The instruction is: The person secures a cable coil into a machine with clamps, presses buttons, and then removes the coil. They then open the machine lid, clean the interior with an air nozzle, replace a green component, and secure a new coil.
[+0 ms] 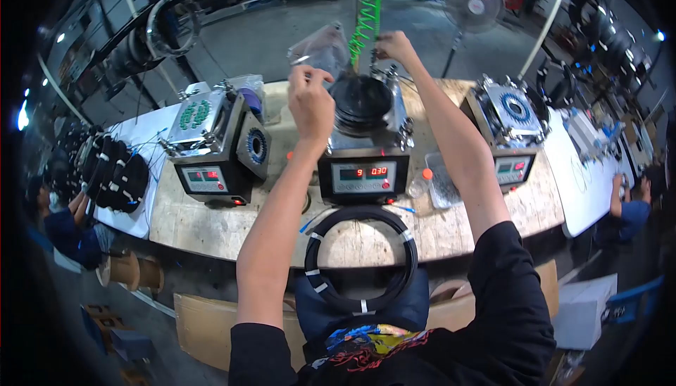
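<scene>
My left hand (312, 104) is raised with its fingers curled, at the left of the round black stack (362, 104) on the middle machine (364, 175). A clear plastic sheet or bag (320, 49) shows just beyond these fingers and overlaps them in view. Farther right, my right hand (396, 47) is closed in a pinch behind the stack, beside the green coiled hose (367, 13). I cannot tell what either hand grips. On my lap and against the bench edge rests a black cable coil (315, 245) with white tape bands.
Similar machines stand left (211, 147) and right (508, 125) on the wooden bench (190, 220). A clear tray (443, 182) and a red-capped bottle (419, 185) sit right of the middle machine. Co-workers sit at the far left (70, 231) and far right (627, 206). A fan (475, 6) stands behind.
</scene>
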`<state>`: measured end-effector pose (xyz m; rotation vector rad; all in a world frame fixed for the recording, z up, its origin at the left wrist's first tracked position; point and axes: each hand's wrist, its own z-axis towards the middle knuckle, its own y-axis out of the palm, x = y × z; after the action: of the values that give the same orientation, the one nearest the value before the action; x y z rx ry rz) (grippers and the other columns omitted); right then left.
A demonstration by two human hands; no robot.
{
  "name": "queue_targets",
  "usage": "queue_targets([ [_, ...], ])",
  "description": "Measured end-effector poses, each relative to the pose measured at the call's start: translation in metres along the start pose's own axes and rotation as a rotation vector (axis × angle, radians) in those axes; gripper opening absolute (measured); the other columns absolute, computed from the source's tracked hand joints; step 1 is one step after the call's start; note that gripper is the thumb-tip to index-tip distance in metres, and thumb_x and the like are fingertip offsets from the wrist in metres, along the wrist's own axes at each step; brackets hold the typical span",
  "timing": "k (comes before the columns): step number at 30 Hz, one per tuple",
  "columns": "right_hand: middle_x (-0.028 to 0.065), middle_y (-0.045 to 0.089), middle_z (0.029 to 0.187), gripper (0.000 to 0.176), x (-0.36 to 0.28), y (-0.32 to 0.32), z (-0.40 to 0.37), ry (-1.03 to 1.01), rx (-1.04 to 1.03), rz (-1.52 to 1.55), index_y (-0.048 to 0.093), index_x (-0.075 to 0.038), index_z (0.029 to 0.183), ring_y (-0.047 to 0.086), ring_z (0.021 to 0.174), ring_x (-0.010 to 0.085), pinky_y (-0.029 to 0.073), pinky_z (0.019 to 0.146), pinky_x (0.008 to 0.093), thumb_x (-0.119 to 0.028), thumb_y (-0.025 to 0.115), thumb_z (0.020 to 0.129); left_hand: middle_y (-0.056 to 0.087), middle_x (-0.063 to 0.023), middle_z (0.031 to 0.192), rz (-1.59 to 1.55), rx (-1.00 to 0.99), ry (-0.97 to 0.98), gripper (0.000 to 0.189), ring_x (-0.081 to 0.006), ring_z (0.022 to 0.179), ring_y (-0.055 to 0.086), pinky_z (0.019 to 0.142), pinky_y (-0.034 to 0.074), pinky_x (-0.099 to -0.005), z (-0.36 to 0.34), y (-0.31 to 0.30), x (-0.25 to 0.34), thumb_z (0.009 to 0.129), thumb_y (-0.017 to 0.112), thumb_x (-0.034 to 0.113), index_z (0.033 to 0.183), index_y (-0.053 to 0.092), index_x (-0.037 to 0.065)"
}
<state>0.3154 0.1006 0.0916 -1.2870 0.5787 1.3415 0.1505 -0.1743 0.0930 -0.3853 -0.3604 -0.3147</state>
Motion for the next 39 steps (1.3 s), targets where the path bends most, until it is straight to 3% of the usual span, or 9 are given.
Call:
queue_targets([
  [10, 0.0095, 0.073, 0.087, 0.032, 0.013, -0.084, -0.205, -0.320, 0.091, -0.328, 0.072, 0.003, 0.121, 0.066, 0.078, 0.0153, 0.052, 0.074, 0.0309, -0.003, 0.064, 0.091, 0.053, -0.0131, 0.113, 0.005, 0.050, -0.081, 0.035, -0.0321, 0.106, 0.060, 0.089, 0.049, -0.0463, -0.005, 0.002, -0.003, 0.080, 0.057, -0.015, 0.100, 0.073, 0.010],
  [12, 0.0103, 0.074, 0.091, 0.035, 0.026, -0.093, -0.259, -0.042, -0.093, -0.444, 0.073, 0.002, 0.119, 0.066, 0.081, 0.0180, 0.053, 0.076, 0.0333, -0.001, 0.064, 0.086, 0.052, -0.0132, 0.116, 0.039, 0.064, -0.103, 0.040, -0.0314, 0.108, 0.060, 0.090, 0.049, -0.0452, -0.008, 0.004, -0.003, 0.080, 0.057, -0.015, 0.106, 0.072, 0.011],
  [14, 0.0130, 0.076, 0.100, 0.039, 0.049, -0.094, -0.306, -0.074, -0.177, -0.416, 0.075, -0.004, 0.121, 0.065, 0.080, 0.0192, 0.055, 0.077, 0.0333, -0.004, 0.068, 0.082, 0.051, -0.0149, 0.122, 0.074, 0.044, -0.151, 0.047, -0.0318, 0.114, 0.058, 0.095, 0.048, -0.0457, -0.010, 0.001, -0.001, 0.080, 0.058, -0.014, 0.116, 0.069, 0.013],
  [17, 0.0178, 0.067, 0.127, 0.060, 0.083, -0.087, -0.352, -0.076, -0.236, -0.683, 0.068, -0.008, 0.134, 0.060, 0.115, 0.0342, 0.050, 0.102, 0.0426, -0.022, 0.085, 0.078, 0.051, -0.0170, 0.125, 0.096, 0.013, -0.209, 0.047, -0.0357, 0.122, 0.055, 0.100, 0.047, -0.0462, -0.011, 0.003, -0.007, 0.080, 0.061, -0.011, 0.119, 0.069, 0.014],
  [20, 0.0199, 0.056, 0.139, 0.077, 0.100, -0.058, -0.378, 0.202, -0.145, -0.799, 0.065, -0.011, 0.140, 0.049, 0.128, 0.0406, 0.042, 0.110, 0.0470, -0.037, 0.091, 0.072, 0.051, -0.0164, 0.127, 0.142, -0.007, -0.233, 0.047, -0.0356, 0.122, 0.056, 0.101, 0.048, -0.0454, -0.012, 0.006, -0.013, 0.081, 0.061, -0.009, 0.120, 0.069, 0.016],
  [27, 0.0176, 0.055, 0.142, 0.074, 0.125, -0.036, -0.374, 0.091, 0.123, -0.644, 0.065, -0.013, 0.138, 0.051, 0.130, 0.0363, 0.043, 0.107, 0.0468, -0.042, 0.090, 0.075, 0.051, -0.0154, 0.128, 0.074, -0.029, -0.345, 0.045, -0.0356, 0.122, 0.056, 0.101, 0.047, -0.0468, -0.010, 0.002, -0.005, 0.080, 0.061, -0.010, 0.115, 0.071, 0.016],
  [30, 0.0126, 0.060, 0.138, 0.066, 0.105, -0.051, -0.342, 0.068, 0.164, 0.212, 0.055, -0.012, 0.140, 0.057, 0.128, 0.0278, 0.051, 0.096, 0.0427, -0.035, 0.084, 0.086, 0.052, -0.0156, 0.124, 0.080, 0.019, -0.332, 0.043, -0.0362, 0.117, 0.058, 0.100, 0.050, -0.0451, -0.011, 0.005, -0.006, 0.080, 0.061, -0.007, 0.113, 0.072, 0.017],
  [33, 0.0087, 0.063, 0.128, 0.057, 0.017, -0.062, -0.308, 0.173, 0.229, 0.552, 0.047, -0.011, 0.139, 0.065, 0.113, 0.0181, 0.057, 0.078, 0.0356, -0.028, 0.079, 0.095, 0.052, -0.0168, 0.123, 0.017, 0.046, -0.309, 0.042, -0.0374, 0.116, 0.059, 0.101, 0.049, -0.0446, -0.013, 0.008, -0.012, 0.079, 0.063, -0.009, 0.113, 0.072, 0.014],
  [39, 0.0112, 0.064, 0.127, 0.058, -0.034, -0.074, -0.214, -0.283, 0.066, -0.568, 0.063, -0.008, 0.133, 0.058, 0.122, 0.0268, 0.048, 0.101, 0.0465, -0.027, 0.086, 0.083, 0.050, -0.0171, 0.126, -0.015, 0.039, -0.359, 0.041, -0.0386, 0.117, 0.060, 0.101, 0.050, -0.0448, -0.013, 0.005, -0.010, 0.080, 0.063, -0.011, 0.113, 0.070, 0.012],
])
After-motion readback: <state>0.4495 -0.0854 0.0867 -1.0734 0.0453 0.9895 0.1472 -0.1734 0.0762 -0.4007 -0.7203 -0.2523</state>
